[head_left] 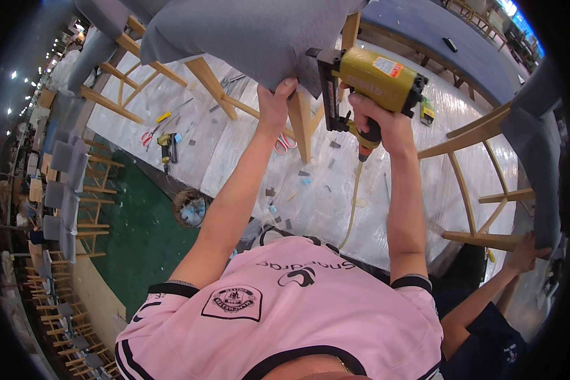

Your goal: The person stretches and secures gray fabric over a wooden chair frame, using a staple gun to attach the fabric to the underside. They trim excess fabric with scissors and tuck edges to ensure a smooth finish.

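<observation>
A grey upholstered chair [247, 38] with pale wooden legs stands on a plastic-wrapped table in front of me. My left hand [274, 104] grips the grey fabric at the seat's near corner, thumb on top and the other fingers hidden behind the edge. In my right hand [383, 123] is a yellow-green pneumatic staple gun [377, 73], held by its handle. Its black nose points at the fabric close to that corner, right of my left hand; whether it touches, I cannot tell. A yellowish air hose [353, 202] runs down from the handle toward my body.
Scissors [147, 138], a second staple gun [166, 151] and fabric scraps lie on the wrapped table [221, 155]. A bin [190, 208] stands beside it. At right, a co-worker's hand [524, 253] touches another chair [472, 190]. Rows of chairs [69, 183] line the left. A blue-topped table [424, 38] is behind.
</observation>
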Action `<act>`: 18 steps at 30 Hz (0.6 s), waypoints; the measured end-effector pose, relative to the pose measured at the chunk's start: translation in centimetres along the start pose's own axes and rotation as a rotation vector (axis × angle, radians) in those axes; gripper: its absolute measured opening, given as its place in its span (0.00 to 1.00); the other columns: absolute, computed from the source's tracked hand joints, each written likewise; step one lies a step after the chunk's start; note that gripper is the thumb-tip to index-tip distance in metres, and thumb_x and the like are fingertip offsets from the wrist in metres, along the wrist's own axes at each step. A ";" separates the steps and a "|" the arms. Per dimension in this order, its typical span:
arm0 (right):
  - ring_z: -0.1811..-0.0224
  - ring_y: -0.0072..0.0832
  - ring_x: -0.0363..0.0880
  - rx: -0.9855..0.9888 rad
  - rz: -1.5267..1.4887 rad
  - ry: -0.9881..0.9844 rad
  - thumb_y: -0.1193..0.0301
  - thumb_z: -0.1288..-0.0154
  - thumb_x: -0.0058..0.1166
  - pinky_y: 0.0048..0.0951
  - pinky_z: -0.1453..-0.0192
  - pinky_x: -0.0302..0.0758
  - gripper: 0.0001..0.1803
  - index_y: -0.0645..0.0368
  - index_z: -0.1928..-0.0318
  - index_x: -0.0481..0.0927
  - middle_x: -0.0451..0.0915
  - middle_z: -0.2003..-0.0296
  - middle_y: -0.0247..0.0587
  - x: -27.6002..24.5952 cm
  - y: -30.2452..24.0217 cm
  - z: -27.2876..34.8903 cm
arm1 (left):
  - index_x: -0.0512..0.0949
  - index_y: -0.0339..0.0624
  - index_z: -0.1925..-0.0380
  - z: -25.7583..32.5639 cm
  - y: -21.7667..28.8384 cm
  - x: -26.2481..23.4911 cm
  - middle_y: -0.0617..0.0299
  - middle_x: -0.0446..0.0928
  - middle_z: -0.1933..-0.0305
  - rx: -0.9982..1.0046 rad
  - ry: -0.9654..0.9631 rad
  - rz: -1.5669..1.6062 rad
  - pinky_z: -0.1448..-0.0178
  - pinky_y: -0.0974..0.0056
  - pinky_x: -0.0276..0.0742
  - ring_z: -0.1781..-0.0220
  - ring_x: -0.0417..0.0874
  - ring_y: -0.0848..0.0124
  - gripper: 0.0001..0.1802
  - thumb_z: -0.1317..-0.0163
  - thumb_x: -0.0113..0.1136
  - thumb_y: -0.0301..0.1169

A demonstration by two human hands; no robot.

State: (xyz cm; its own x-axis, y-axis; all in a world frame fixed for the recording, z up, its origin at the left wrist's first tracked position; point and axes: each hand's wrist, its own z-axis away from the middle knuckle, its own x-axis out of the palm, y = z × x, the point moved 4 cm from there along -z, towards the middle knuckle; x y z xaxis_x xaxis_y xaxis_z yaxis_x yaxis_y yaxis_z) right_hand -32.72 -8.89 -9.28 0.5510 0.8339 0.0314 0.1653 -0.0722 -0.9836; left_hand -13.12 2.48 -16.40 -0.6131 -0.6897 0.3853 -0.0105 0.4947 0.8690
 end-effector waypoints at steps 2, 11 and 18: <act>0.82 0.15 0.67 0.013 0.009 -0.025 0.66 0.34 0.68 0.23 0.76 0.65 0.13 0.60 0.54 0.86 0.73 0.83 0.27 0.4 0.4 -0.4 | 0.77 0.33 0.50 0.0 -0.1 0.1 0.62 0.77 0.52 0.014 -0.009 0.036 0.44 0.65 0.74 0.51 0.77 0.72 0.23 0.39 0.68 0.37; 0.83 0.14 0.66 0.043 -0.035 -0.076 0.69 0.34 0.67 0.23 0.77 0.64 0.11 0.59 0.54 0.86 0.72 0.83 0.26 0.5 0.0 -1.1 | 0.73 0.33 0.43 0.2 -0.6 0.0 0.60 0.76 0.47 0.024 -0.032 -0.005 0.37 0.61 0.70 0.45 0.75 0.68 0.31 0.39 0.69 0.43; 0.83 0.15 0.66 0.072 0.026 -0.052 0.67 0.33 0.66 0.22 0.76 0.64 0.10 0.59 0.57 0.86 0.72 0.84 0.26 1.0 -0.8 -1.0 | 0.71 0.33 0.40 0.5 -1.2 -0.3 0.58 0.75 0.42 -0.091 0.006 0.019 0.33 0.61 0.68 0.41 0.75 0.68 0.31 0.37 0.67 0.41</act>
State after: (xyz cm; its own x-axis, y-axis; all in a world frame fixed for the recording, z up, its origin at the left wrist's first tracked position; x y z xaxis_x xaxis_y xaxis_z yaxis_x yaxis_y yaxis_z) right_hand -31.51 -8.56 -8.30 0.5105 0.8599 -0.0020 0.0909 -0.0563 -0.9943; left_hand -13.33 2.33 -17.75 -0.6074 -0.6840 0.4039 0.0737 0.4578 0.8860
